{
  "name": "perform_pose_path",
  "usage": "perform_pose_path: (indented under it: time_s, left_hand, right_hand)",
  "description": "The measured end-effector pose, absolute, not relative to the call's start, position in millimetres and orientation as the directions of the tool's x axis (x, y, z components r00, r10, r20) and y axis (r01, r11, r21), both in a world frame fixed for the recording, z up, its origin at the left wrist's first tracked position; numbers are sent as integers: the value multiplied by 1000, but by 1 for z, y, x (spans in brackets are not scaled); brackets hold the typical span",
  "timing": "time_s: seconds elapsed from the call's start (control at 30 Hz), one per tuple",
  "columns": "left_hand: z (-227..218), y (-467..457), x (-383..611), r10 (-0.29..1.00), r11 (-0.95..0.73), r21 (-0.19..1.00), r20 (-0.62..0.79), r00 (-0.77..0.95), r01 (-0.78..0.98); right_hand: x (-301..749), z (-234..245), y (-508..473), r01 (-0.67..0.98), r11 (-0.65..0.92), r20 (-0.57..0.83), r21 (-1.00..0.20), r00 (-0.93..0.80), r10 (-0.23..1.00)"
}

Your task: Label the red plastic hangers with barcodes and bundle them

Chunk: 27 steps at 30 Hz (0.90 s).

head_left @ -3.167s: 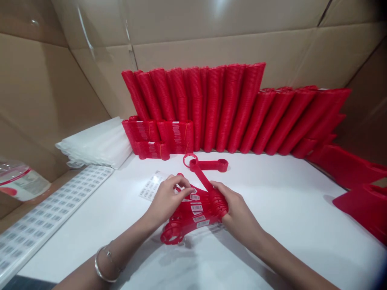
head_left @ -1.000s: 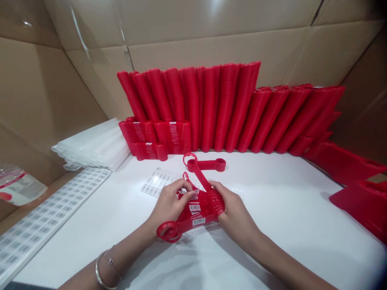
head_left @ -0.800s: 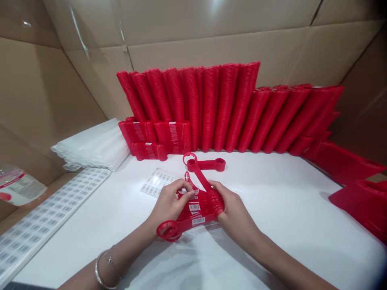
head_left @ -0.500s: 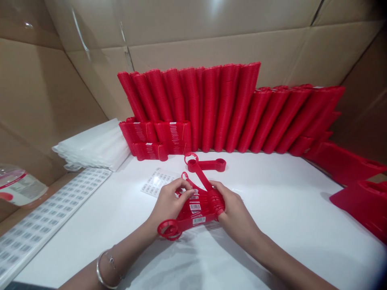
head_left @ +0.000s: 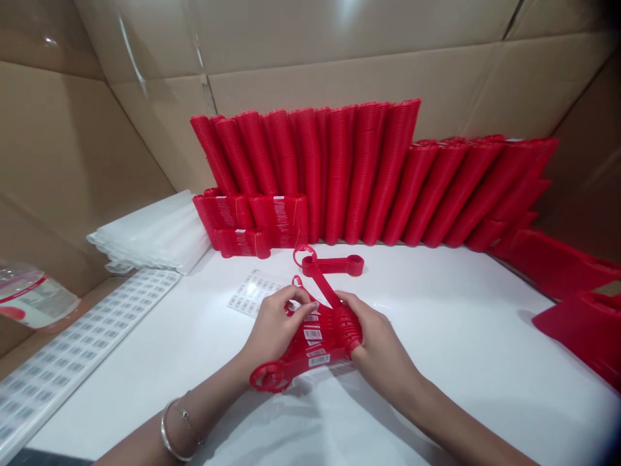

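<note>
Left hand slid thumb rightward over red strips, grip unclear; right hand grasping them; bottle contents unclear.

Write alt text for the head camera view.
The right hand grips one end of fanned red pieces bearing barcode labels, over a white table; the left hand curls over the pieces. Tall red stacks stand behind, before a cardboard wall.

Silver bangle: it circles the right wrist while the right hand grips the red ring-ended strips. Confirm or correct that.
Wrong side: the head view shows the silver bangle on the left wrist. The right hand does grip the red ring-ended strips.
</note>
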<state>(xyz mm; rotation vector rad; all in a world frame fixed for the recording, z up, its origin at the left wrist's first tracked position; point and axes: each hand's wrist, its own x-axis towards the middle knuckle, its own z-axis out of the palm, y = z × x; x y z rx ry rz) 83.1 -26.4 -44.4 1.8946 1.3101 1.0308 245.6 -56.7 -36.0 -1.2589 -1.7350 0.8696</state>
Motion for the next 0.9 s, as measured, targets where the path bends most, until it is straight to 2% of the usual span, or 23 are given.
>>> perform_pose_path:
  time_s: [0.23, 0.6, 0.7, 0.83, 0.9]
  left_hand:
    - [-45, -24, 80, 938, -342, 784, 260, 228, 517]
    - [-40, -23, 78, 922, -387, 659, 264, 283, 646]
    - [-42, -20, 76, 931, -363, 692, 235, 280, 624]
    - [-44, -17, 73, 924, -344, 788, 186, 334, 511]
    - [-44, -16, 73, 924, -351, 784, 201, 325, 512]
  right_hand:
    - [247, -38, -58, 407, 304, 235, -862, -210, 949]
    - [246, -42, -59, 413, 370, 280, -832, -264, 923]
    - [245, -40, -59, 401, 384, 290, -832, -276, 916]
    - [244, -38, -59, 375, 387, 291, -842, -289, 912]
    - [244, -39, -59, 369, 398, 301, -840, -294, 907]
